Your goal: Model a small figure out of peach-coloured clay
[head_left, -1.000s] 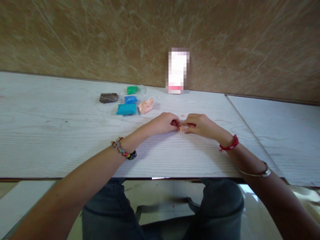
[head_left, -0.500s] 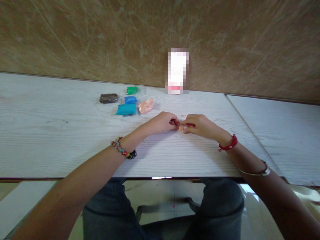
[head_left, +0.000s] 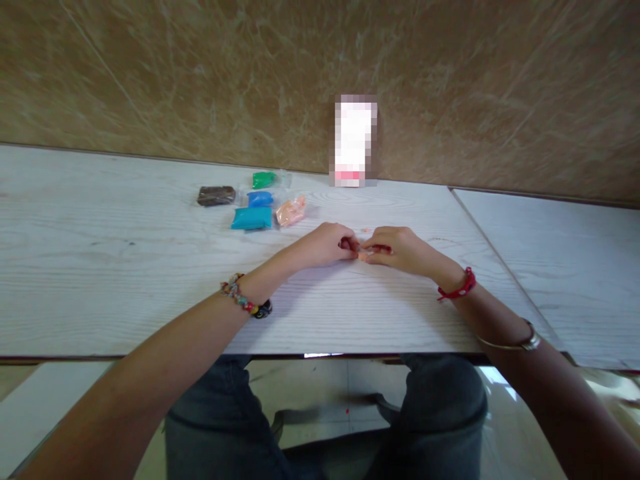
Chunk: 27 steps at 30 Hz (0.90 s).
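Note:
A small lump of peach modelling clay (head_left: 363, 256) sits between the fingertips of both hands, just above or on the white table. My left hand (head_left: 334, 243) pinches it from the left, its fingers curled and closed. From the right, my right hand (head_left: 393, 248) presses thumb and fingertips against the same lump. A tiny peach bit (head_left: 365, 230) lies on the table just beyond the fingers. To the left of my hands rests an opened-looking clear packet of peach clay (head_left: 291, 211).
Packets of teal clay (head_left: 252, 218), blue clay (head_left: 260, 199), green clay (head_left: 263, 179) and brown clay (head_left: 216, 195) lie at the back left of the white table (head_left: 125, 267). A blurred-out phone-like screen (head_left: 354, 141) leans on the brown marbled wall (head_left: 225, 80).
The right thumb and fingertips have closed in on the peach lump, moving slightly left. The left hand stays almost where it was.

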Each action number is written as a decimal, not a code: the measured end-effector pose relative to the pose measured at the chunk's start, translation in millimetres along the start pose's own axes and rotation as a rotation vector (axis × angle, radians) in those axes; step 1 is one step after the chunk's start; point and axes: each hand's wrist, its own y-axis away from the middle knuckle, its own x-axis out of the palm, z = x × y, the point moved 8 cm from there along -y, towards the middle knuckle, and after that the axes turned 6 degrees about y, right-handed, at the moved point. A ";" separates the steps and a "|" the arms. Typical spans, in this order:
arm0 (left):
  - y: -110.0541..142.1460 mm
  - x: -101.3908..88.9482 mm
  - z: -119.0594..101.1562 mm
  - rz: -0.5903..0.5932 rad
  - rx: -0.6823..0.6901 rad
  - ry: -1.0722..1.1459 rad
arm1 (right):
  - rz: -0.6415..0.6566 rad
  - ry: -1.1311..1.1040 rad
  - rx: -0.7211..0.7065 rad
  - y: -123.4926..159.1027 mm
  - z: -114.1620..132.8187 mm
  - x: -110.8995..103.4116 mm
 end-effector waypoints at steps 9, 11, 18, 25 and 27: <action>1.9 1.2 -5.7 0.027 0.010 -0.027 | 0.043 0.008 -0.049 -0.9 5.0 5.4; 2.8 1.2 -6.9 0.023 0.012 -0.011 | 0.023 -0.016 -0.015 -2.1 1.2 4.3; 2.2 -6.6 -4.0 -0.084 -0.009 -0.030 | -0.013 -0.024 0.291 -1.6 -24.7 3.3; 1.2 -6.8 -14.3 -0.106 0.099 -0.309 | -0.114 -0.003 0.149 0.9 -17.3 -7.0; 1.6 -6.3 -15.1 -0.095 0.106 -0.359 | -0.075 0.040 0.070 1.4 -11.0 -4.9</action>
